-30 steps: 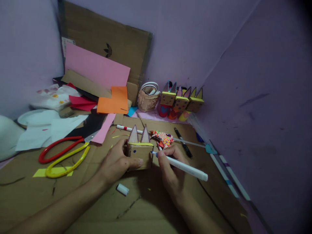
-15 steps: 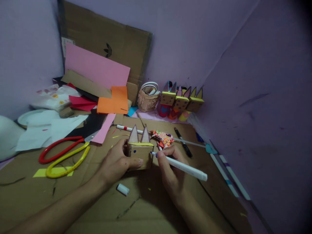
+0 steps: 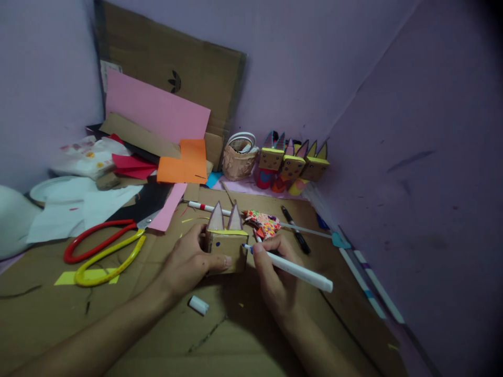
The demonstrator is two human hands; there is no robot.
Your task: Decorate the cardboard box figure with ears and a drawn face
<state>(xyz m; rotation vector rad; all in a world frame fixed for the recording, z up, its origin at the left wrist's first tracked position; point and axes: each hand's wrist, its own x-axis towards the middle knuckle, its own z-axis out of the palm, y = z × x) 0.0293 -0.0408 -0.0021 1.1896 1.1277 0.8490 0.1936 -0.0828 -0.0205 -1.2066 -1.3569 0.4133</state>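
Note:
My left hand is closed around the left side of a small cardboard box, its thumb across the front. Two pointed paper ears and a yellow strip top the box, and one blue dot marks its front on the left. In my right hand is a white marker, gripped like a pen. Its blue tip meets the right part of the box's front; whether it presses there I cannot tell. A white marker cap lies on the cardboard sheet below the box.
Red-and-yellow scissors lie at the left. Behind the box are a red-banded marker, a floral-patterned piece and a black pen. Several eared box figures stand by a small basket. Coloured paper is piled back left.
Almost nothing differs. The rear end of the marker has tilted very slightly, its tip staying at the box's right side. The view has shifted a little.

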